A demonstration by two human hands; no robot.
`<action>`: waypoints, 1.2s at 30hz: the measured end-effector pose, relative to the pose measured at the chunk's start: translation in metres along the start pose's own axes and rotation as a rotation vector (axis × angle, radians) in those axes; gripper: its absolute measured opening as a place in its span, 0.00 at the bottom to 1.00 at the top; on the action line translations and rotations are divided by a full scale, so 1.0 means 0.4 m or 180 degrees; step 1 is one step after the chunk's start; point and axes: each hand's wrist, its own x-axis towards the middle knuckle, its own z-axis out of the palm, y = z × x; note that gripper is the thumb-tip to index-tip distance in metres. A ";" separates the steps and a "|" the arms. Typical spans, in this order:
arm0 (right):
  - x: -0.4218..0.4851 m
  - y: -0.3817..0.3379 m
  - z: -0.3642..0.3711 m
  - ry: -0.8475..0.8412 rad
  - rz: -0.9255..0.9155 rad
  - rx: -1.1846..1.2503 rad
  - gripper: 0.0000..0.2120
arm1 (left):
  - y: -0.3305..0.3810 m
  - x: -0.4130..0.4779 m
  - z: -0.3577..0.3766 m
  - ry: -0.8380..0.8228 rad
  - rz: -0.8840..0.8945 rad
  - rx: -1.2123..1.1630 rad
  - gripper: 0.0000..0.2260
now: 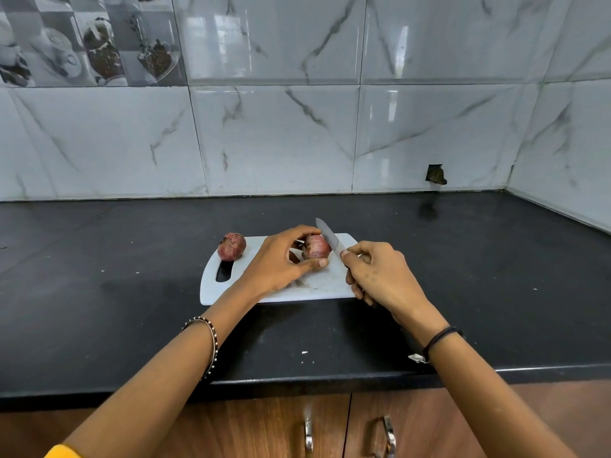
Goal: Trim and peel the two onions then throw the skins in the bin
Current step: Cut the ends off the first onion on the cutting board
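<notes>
1. Glossy white, grey-veined wall tiles (281, 133) carry bright reflections; a picture tile (92, 41) sits upper left.
2. A broken hole (436, 174) lies near the black countertop (99, 292)'s back right corner.
3. Wooden cabinet doors (429, 421) with metal handles (308, 434) lie below.

Showed two small, round, reddish onions in dry papery skin on a white cutting board (314, 287): the first onion (231, 246) sitting free at the far left corner, the second onion (315, 246) near the middle, pinched by the left hand (281, 262), with a knife (330, 238) blade against its right side.
</notes>
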 end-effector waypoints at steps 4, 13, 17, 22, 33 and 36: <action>-0.009 -0.006 0.000 -0.0001 0.0237 -0.0155 0.14 | 0.002 -0.004 0.003 -0.0018 0.0029 -0.0089 0.24; -0.013 -0.011 0.017 -0.0052 0.0488 -0.0238 0.18 | -0.003 -0.004 0.001 0.0000 -0.0015 -0.0288 0.23; -0.008 -0.018 0.015 0.0050 0.0255 -0.0700 0.15 | -0.008 -0.004 -0.001 0.0009 -0.0055 -0.0299 0.23; -0.011 -0.023 0.016 0.0037 0.0200 -0.1016 0.15 | -0.005 -0.005 -0.001 -0.0020 -0.0123 -0.0379 0.23; -0.020 -0.050 0.019 -0.0168 0.0238 -0.1372 0.13 | 0.008 -0.005 -0.002 -0.0106 -0.0162 -0.0427 0.20; -0.021 -0.051 0.030 -0.0167 0.0267 -0.1411 0.11 | 0.013 -0.005 0.001 -0.0090 -0.0169 -0.0419 0.17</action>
